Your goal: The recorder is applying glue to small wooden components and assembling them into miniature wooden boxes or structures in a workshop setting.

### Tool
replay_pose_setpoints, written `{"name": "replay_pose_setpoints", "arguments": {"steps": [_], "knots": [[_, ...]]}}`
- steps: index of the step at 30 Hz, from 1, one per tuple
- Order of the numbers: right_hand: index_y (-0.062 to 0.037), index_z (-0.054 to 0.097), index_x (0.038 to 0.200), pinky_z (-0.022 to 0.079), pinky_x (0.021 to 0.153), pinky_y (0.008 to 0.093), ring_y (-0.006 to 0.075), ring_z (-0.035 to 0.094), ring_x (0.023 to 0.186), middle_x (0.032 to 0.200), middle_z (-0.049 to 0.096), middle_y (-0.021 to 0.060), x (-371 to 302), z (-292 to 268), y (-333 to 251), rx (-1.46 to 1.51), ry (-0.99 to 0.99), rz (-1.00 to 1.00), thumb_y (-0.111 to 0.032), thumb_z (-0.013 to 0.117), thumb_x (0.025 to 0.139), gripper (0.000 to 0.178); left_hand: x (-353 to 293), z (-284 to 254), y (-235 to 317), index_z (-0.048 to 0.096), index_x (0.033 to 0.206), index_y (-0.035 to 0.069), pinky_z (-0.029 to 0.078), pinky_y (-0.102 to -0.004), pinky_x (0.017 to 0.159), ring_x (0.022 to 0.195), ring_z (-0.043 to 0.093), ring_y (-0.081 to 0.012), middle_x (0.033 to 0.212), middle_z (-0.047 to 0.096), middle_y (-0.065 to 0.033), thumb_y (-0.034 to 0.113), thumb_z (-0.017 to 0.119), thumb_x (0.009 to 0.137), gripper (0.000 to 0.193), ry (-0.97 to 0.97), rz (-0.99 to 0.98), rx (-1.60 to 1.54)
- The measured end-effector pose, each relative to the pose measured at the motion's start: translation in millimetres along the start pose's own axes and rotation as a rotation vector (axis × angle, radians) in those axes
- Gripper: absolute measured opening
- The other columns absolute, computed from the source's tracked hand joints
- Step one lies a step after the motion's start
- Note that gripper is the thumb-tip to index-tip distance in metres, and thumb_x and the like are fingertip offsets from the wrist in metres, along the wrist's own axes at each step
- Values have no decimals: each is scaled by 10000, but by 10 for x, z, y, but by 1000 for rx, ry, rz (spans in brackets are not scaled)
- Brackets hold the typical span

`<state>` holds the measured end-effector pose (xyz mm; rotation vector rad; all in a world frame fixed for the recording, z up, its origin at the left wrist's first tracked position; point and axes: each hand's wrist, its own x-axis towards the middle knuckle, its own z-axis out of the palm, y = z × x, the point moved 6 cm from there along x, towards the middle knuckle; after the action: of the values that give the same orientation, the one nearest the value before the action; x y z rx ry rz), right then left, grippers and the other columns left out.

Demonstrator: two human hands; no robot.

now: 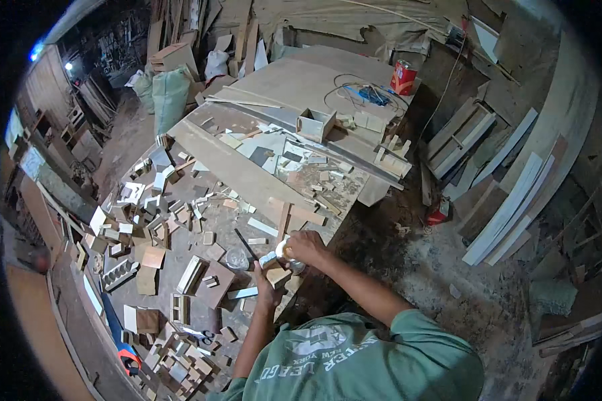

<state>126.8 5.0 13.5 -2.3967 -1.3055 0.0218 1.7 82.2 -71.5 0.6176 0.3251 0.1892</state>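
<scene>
Here, the left hand [265, 289] holds a pale, angular wooden block [279, 276].

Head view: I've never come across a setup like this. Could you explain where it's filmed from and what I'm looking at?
There is no robot here. A person works bare-handed, wearing a wide fisheye camera on the head that looks down, so edges bend near the dark rim. The green shirt at the bottom is the wearer's.

The left hand holds a small wooden block. The right hand, close beside it, grips a small pale thing, too small to identify.

Wood offcuts are strewn over the worktable, with scissors, a clear tub and an orange-handled saw. A red can stands at the far end.
</scene>
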Motion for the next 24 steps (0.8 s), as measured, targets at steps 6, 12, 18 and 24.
{"name": "replay_pose_setpoints", "arguments": {"steps": [6, 12, 18, 24], "knots": [[-66, 711, 831, 549, 716, 449, 335, 689, 851, 925, 681, 134, 42, 27, -48, -95, -117, 84, -183, 662, 778, 138, 26, -106, -62, 596, 1170, 61, 523, -379, 841, 953, 639, -240, 1052, 653, -101, 656, 289, 971, 698, 98, -19, 1], [-66, 705, 871, 544, 736, 454, 335, 681, 874, 955, 671, 128, 30, 35, -3, -41, -118, 155, -201, 655, 794, 164, -12, 39, 28, 569, 1175, 69, 529, -411, 842, 959, 619, -247, 1022, 633, -91, 642, 314, 976, 658, 69, 73, 24], [-121, 714, 942, 536, 757, 447, 331, 662, 879, 947, 648, 124, -195, -3, -41, 65, 7, 105, -268, 618, 840, 203, 41, -41, 19, 570, 1175, 79, 530, -398, 845, 956, 619, -244, 1022, 631, -84, 647, 313, 973, 655, 42, 66, -7], [-81, 665, 975, 533, 698, 454, 366, 652, 813, 894, 655, 153, -335, -263, -37, 181, 177, 107, -237, 604, 861, 203, -9, 31, 9, 585, 1154, 74, 523, -412, 872, 960, 615, -234, 1007, 631, -90, 643, 317, 974, 654, 113, 76, 7]]}}
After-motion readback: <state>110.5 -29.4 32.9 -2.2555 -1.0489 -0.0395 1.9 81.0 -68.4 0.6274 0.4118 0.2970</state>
